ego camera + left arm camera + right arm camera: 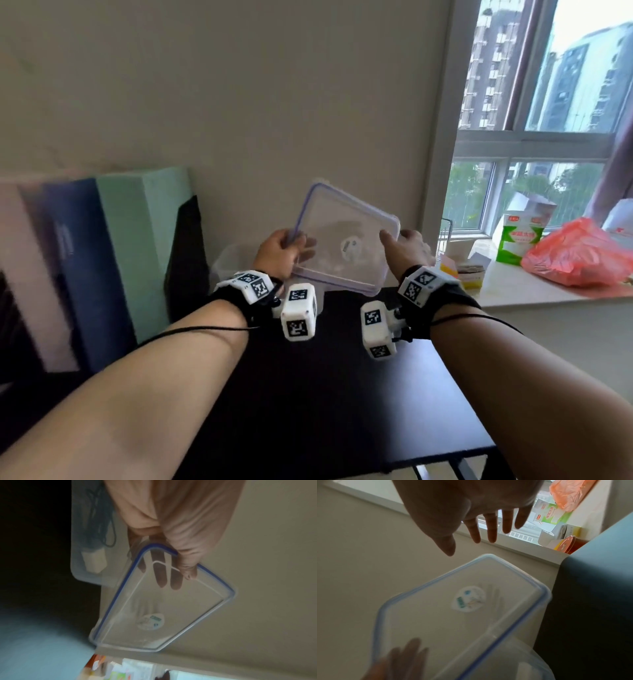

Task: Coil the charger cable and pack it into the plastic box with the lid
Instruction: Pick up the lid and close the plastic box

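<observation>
One left hand (279, 251) pinches the lid (346, 236); right hand (407, 248) spread beside it.

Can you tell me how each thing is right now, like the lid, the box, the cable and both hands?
lid: off the box, tilted in the air.
plastic box: open, on the table.
charger cable: coiled inside the box.
left hand: grips the lid's corner.
right hand: fingers straight, beside the lid; contact unclear.
</observation>
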Available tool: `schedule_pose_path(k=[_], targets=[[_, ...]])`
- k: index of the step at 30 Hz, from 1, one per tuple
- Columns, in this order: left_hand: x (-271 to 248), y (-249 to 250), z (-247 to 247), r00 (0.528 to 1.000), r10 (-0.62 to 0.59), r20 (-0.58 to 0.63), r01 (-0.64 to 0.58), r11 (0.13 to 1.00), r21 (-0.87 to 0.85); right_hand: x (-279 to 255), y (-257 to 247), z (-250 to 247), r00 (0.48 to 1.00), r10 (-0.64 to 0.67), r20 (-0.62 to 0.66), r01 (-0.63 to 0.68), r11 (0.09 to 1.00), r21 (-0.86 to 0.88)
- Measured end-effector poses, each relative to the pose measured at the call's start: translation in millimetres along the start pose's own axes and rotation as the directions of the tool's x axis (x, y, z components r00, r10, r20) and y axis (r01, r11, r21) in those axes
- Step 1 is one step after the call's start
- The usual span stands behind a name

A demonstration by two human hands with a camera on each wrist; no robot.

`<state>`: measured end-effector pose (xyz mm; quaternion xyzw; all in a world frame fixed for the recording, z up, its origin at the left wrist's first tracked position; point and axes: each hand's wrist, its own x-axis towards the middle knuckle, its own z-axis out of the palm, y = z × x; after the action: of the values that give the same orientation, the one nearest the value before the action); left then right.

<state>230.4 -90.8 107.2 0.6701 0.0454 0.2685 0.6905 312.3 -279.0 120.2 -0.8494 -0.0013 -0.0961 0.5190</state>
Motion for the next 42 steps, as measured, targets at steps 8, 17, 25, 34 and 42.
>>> schedule_pose_path(k=[8,17,25,34,42], targets=[[29.8,14.9,-93.4,0.970,-0.139,-0.201,0.130,0.990,-0.054,-10.8,-13.3,67.6,0.974,-0.066,0.216,0.046,0.995,0.093],[65.7,-15.6,-132.0,0.899,-0.118,-0.422,0.248,0.931,0.268,15.0,-19.5,123.4,0.965,-0.070,0.254,0.036,0.990,0.137],[75.2,-37.8,-133.8,0.878,-0.144,-0.455,0.347,0.848,0.400,27.4,-20.1,141.2,0.964,-0.124,0.237,0.106,0.991,0.084],[61.5,-39.4,-125.6,0.856,-0.230,-0.463,0.421,0.829,0.367,12.9,-15.1,129.7,0.983,-0.018,0.184,-0.001,0.995,0.104],[51.0,-27.7,-93.8,0.857,-0.314,-0.408,0.486,0.757,0.437,10.9,-5.9,109.0,0.993,0.052,0.105,-0.069,0.984,0.165]])
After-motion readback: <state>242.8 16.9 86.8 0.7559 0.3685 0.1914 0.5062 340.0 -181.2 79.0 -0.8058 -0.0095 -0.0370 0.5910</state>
